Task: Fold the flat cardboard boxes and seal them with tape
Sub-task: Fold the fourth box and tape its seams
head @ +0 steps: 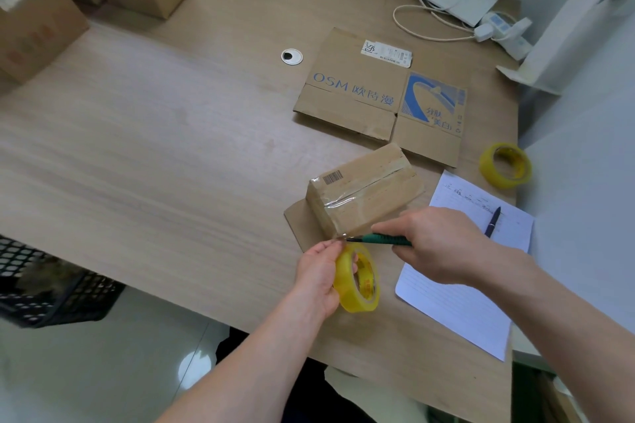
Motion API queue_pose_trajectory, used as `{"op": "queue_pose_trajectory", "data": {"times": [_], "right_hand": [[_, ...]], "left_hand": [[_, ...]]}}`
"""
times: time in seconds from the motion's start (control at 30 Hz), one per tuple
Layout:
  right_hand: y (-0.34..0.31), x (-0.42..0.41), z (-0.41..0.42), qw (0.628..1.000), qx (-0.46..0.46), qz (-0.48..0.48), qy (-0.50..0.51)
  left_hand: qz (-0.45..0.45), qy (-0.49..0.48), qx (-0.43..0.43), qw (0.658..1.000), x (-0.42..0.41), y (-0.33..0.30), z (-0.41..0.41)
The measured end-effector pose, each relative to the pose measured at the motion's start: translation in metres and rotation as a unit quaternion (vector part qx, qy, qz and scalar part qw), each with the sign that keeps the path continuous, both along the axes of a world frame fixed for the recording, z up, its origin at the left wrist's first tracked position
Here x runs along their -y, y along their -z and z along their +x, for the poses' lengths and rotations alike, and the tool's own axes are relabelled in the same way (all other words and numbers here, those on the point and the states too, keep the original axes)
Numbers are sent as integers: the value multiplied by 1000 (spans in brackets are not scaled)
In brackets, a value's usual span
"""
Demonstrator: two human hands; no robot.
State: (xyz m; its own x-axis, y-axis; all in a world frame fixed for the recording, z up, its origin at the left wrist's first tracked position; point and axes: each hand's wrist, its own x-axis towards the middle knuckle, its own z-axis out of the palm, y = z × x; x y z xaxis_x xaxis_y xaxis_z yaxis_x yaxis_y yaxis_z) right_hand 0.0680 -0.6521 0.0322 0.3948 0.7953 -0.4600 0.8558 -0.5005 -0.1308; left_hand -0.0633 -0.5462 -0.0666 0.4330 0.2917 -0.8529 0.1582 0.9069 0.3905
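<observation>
A small folded cardboard box stands on the desk, clear tape running along its top seam and down its near end. My left hand grips a yellow tape roll just in front of the box, the tape stretched up to the box's near corner. My right hand holds a green-handled cutter, its tip at the stretched tape between roll and box. A flat printed cardboard box lies farther back on the desk.
A second yellow tape roll sits at the right desk edge. Lined paper with a pen lies right of the box. Cables and a white router occupy the far right; brown cartons stand far left; a black mesh basket is below.
</observation>
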Motion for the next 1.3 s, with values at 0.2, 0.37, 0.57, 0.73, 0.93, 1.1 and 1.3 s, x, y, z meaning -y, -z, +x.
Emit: {"op": "queue_pose_trajectory", "data": {"times": [0.2, 0.37, 0.57, 0.73, 0.93, 1.1, 1.3], "right_hand": [[3, -3, -6, 997, 58, 43, -36], [5, -8, -15, 991, 127, 12, -42], [-2, -6, 3, 999, 27, -12, 18], [10, 42, 16, 974, -72, -20, 212], [93, 100, -16, 900, -12, 25, 434], [95, 83, -33, 900, 79, 55, 426], [53, 1, -85, 713, -376, 245, 539]], "left_hand": [[16, 3, -25, 1000, -2, -4, 4], [22, 18, -72, 997, -4, -3, 4], [19, 45, -93, 994, -5, 3, -12], [33, 91, -69, 993, -20, 3, -20], [30, 136, -38, 990, -32, -6, -18], [61, 193, 0, 979, -32, -13, -18], [115, 246, 58, 961, -26, -26, -21]]}}
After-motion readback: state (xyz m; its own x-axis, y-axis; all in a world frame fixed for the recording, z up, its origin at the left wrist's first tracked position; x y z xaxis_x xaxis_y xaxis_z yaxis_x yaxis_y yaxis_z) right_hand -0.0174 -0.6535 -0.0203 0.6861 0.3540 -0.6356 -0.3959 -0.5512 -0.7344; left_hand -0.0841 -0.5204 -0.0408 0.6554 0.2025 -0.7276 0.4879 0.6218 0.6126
